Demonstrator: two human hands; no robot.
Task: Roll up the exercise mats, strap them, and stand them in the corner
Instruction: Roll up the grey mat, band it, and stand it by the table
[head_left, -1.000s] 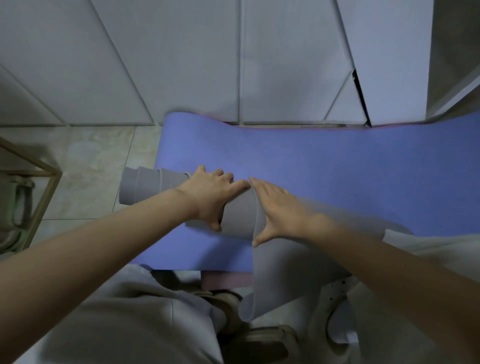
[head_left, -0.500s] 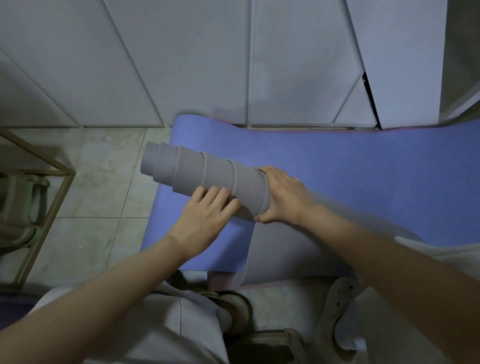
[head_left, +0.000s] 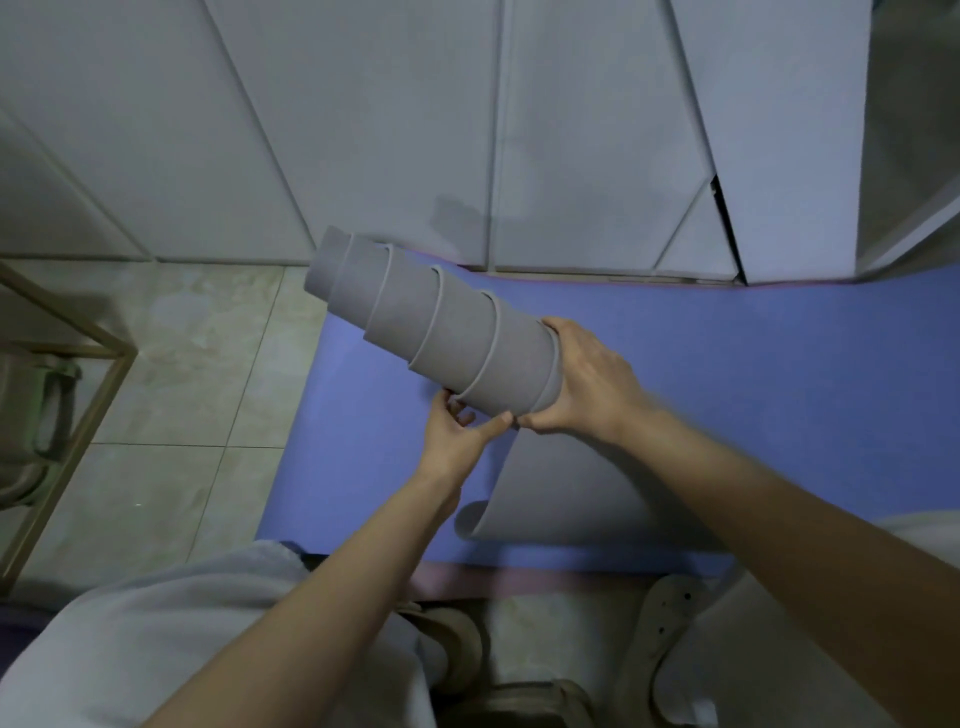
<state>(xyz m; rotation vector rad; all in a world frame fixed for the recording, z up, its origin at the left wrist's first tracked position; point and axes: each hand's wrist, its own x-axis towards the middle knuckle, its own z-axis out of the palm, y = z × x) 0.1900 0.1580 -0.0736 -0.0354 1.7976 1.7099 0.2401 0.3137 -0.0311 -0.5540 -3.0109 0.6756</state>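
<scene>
The right hand (head_left: 587, 384) curls round the near end of a grey mat (head_left: 441, 332), rolled unevenly into a stepped tube slanting up and left above the blue mat (head_left: 753, 374), near its left edge. The left hand (head_left: 457, 436) grips the roll's underside. The grey mat's loose tail drapes onto the blue mat, which lies on the tiled floor (head_left: 182, 374) against white panels (head_left: 363, 130).

You have a grey mat (head_left: 457, 338), plain, with paler edge lines spiralling round it. Your blue mat (head_left: 727, 374) is periwinkle with a pink rim. The floor (head_left: 197, 374) tiles are beige and marbled, the wall panels (head_left: 363, 130) pale grey, the frame (head_left: 79, 452) gold.
</scene>
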